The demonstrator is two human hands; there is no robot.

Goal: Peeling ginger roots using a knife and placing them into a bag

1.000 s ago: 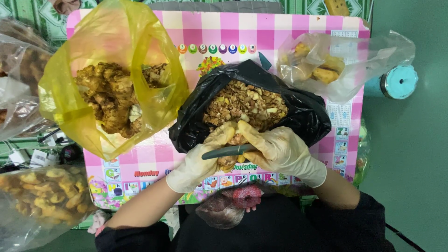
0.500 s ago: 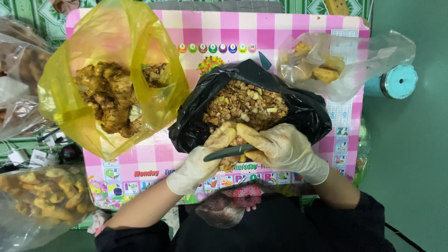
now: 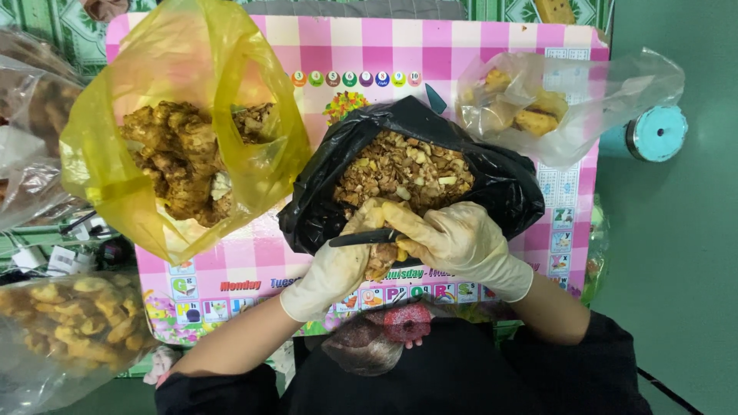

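Your left hand (image 3: 336, 270) fingers pinch the knobbly yellow ginger root (image 3: 382, 260), firm but slippery; your right hand (image 3: 460, 240) at 3 o'clock grips the dark-handled knife (image 3: 367, 237).

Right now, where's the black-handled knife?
Head view, lower centre: the knife lies crosswise between the gloved left hand and right hand, at the near rim of the black bag of peelings.
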